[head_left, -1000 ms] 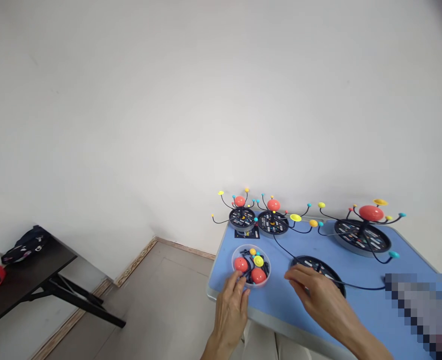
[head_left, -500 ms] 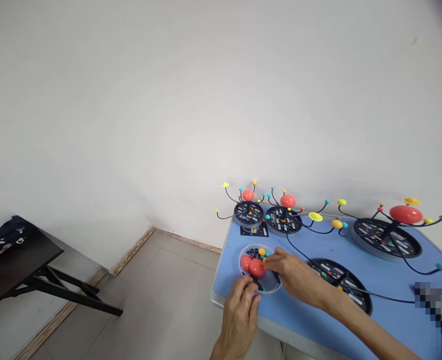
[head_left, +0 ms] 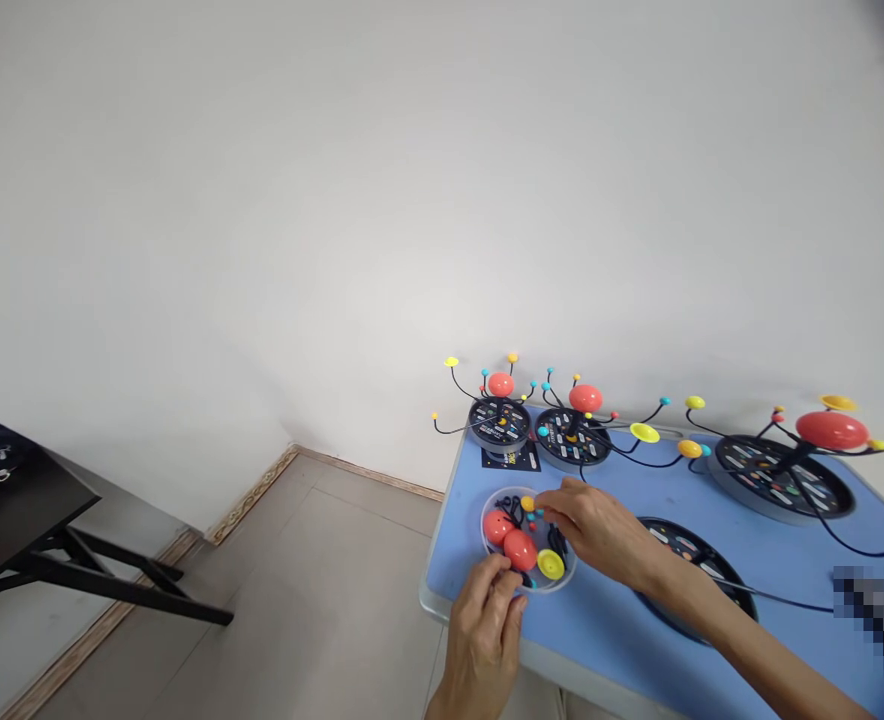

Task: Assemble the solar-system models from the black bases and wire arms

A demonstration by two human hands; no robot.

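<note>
A clear round plastic bowl [head_left: 485, 535] stands near the table's left end. In it lie two red balls [head_left: 520, 550], a yellow ringed disc [head_left: 551, 565], an orange ball [head_left: 527, 504], small blue and red beads and black curved rods [head_left: 557, 542]. My left hand [head_left: 482, 625] grips the bowl's near rim with bent fingers, its fingertips beside the front red ball. Over the bowl's far right side is my right hand [head_left: 596, 525], fingertips pinched together by the orange ball and small beads. What sits between those fingertips is too small to make out.
Two assembled planet models [head_left: 500, 424] [head_left: 573, 438] stand along the wall, a larger one [head_left: 783, 478] at right. A black round base [head_left: 693, 545] with a long rod lies under my right forearm. The blue table [head_left: 457, 560] ends just left of the bowl. A black table [head_left: 29, 510] stands far left.
My right hand has drawn back slightly toward the bowl's far right side. The yellow ringed disc now shows at the bowl's near right. My left hand stays at the rim.
</note>
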